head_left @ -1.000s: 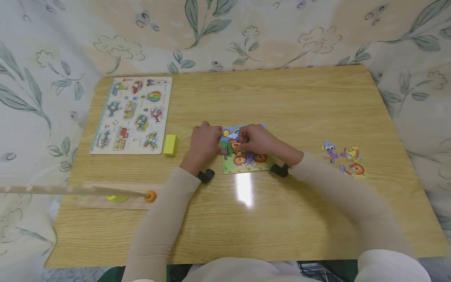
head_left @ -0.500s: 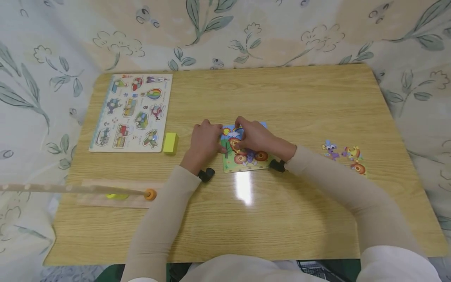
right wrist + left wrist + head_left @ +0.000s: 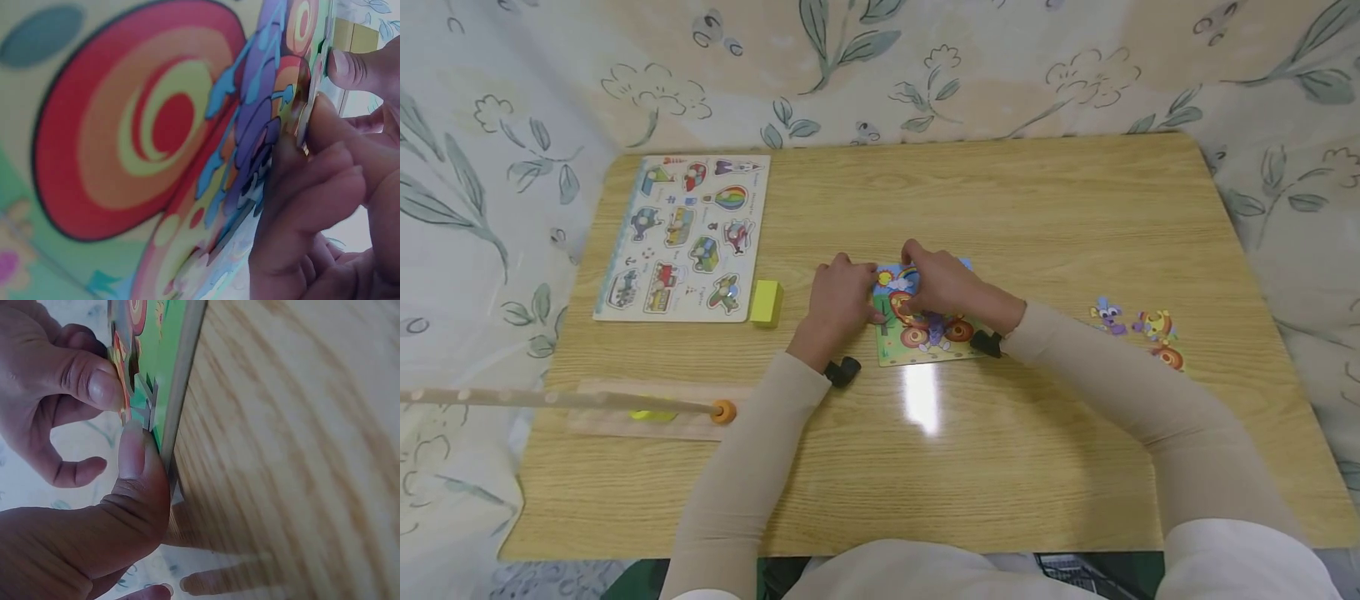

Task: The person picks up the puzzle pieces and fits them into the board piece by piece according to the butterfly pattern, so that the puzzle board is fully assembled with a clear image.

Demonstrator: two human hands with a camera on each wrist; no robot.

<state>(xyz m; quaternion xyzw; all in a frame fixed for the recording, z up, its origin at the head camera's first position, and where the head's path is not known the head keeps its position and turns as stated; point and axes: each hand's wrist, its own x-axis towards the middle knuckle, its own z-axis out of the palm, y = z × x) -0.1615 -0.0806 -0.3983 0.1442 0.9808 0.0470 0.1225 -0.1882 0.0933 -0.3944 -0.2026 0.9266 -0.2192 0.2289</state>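
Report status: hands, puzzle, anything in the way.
Left hand touching left edge of puzzle. Right hand pinching a piece on it. Right sleeve partly blocks view of loose pieces.

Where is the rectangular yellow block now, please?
In the head view's left half, the yellow block lies between the large picture board and the left hand.

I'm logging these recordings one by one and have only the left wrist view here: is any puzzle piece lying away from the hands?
Observer: Yes, the head view shows a blue-and-purple piece lying right of the small puzzle board.
Operator: And on the left?
Observer: A yellow block sits beside a larger white board.
Operator: Anything nearer the person?
Observer: A pale wooden base, its right end hidden by the left sleeve.
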